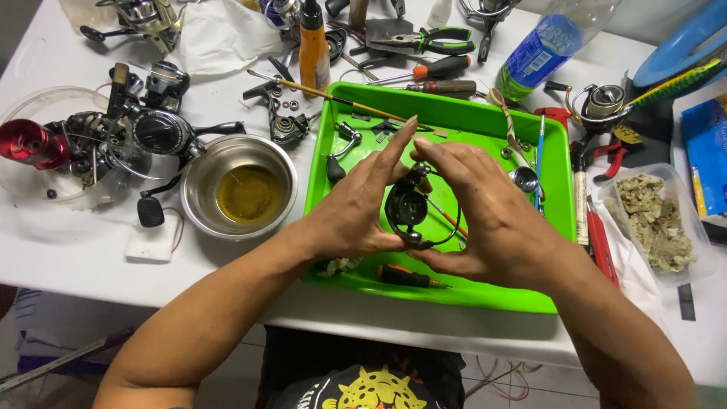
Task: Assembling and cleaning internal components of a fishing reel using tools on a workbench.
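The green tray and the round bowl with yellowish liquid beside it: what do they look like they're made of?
The green tray looks like moulded plastic: uniform bright colour, soft gloss, rounded rim. The bowl looks like stainless steel: silvery, with mirror-like reflections on its wall. Both are judged from looks alone.

reel body over tray | bowl left of tray | tub right

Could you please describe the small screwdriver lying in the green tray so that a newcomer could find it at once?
Start at the green tray mid-table and go to its near edge, below both hands. The small screwdriver lies flat there, tip pointing right. Its black-and-orange handle and its place inside the tray set it apart from the larger screwdrivers beyond the tray.
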